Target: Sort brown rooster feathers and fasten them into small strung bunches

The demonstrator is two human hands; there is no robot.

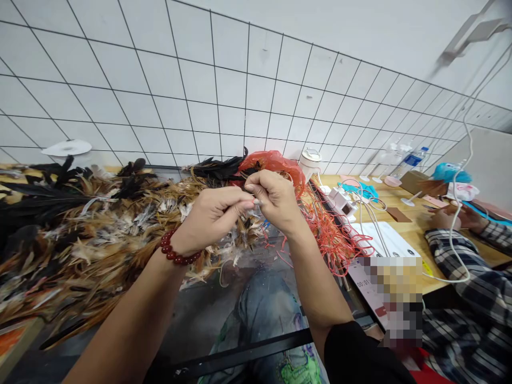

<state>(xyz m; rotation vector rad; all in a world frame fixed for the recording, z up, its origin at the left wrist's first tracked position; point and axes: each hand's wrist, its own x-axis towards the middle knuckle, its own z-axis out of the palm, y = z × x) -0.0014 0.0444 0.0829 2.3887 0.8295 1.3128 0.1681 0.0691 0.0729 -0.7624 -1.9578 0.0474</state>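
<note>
My left hand (218, 216), with a dark red bead bracelet (178, 252) at its wrist, meets my right hand (274, 198) in the middle of the head view. Both are closed in a pinch, fingertips close together. A small whitish bit (257, 202) shows between them; its kind is too small to tell. Under and left of my hands lies a wide heap of brown, white and black feathers (132, 229). Beside my right forearm is a tangle of red cords (330, 232).
A red plastic bag (272, 161) and a white lidded cup (310, 160) stand by the grid wall. White plugs (342, 202) and a power strip (386, 237) with cables lie to the right. Another person's plaid sleeve (452, 250) rests at the wooden table (416, 224).
</note>
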